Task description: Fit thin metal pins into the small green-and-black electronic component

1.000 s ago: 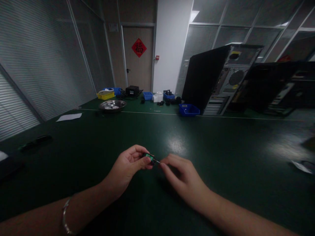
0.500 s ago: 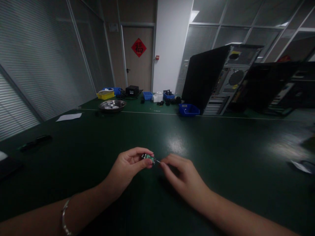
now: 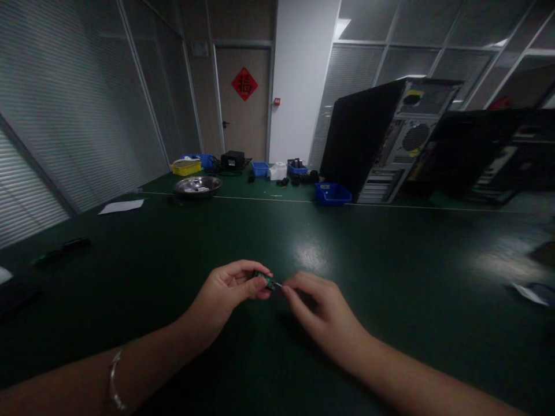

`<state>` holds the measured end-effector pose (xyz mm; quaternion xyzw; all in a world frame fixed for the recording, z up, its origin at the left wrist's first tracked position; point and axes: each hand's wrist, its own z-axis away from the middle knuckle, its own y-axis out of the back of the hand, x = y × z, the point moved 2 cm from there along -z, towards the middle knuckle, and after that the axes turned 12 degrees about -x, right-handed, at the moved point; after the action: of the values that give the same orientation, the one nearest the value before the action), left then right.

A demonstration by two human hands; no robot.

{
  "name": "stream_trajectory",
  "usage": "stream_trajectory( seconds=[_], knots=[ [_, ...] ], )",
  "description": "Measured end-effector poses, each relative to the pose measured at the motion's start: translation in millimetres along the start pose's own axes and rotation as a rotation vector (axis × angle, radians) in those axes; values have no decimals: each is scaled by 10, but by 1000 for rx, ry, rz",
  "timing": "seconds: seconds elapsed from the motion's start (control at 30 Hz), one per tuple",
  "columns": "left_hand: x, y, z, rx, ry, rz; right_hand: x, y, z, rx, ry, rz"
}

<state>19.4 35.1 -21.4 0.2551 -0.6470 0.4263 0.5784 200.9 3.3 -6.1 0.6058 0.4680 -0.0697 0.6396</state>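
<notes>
- The left hand (image 3: 232, 289) is nearly closed, thumb and fingers pinching a small circuit board (image 3: 269, 281) above the bench (image 3: 243, 237); a bracelet (image 3: 113, 381) circles the wrist behind it.
- The right hand (image 3: 323, 306), just beside it, has thumb and forefinger pinched together on a thin metal rod (image 3: 278, 285).
- The rod points from the right fingertips to the board's near end, between the hands; whether it touches the board or goes into it, I cannot tell.
- Well to the left of the left hand lies a dark object (image 3: 76, 244), too dim to name.
- Beyond it, ahead and left of that hand, is a sheet of paper (image 3: 121, 206).
- Farther ahead of the left hand sits a metal bowl (image 3: 184, 186), with a yellow basket (image 3: 187, 169) behind.
- Ahead of the right hand stands a blue tray (image 3: 333, 200), beside a computer case (image 3: 362, 138).
- Farthest, beyond both hands, is a door (image 3: 243, 138) with a red sign (image 3: 244, 84).
</notes>
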Motion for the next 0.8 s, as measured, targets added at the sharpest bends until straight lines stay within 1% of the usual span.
stream_trajectory(
  seconds=[0.3,0.63,0.7,0.8],
  knots=[
    [39,-35,0,41,-37,-21,-18,7,-3,-34,-2,16],
    [52,-40,6,4,-32,-40,-30,11,-1,-36,22,-11],
    [70,-64,13,20,-31,-11,-31,8,-2,-30,22,-18],
    [88,-87,18,75,-37,83,-33,10,-4,-13,22,-29]
  ],
)
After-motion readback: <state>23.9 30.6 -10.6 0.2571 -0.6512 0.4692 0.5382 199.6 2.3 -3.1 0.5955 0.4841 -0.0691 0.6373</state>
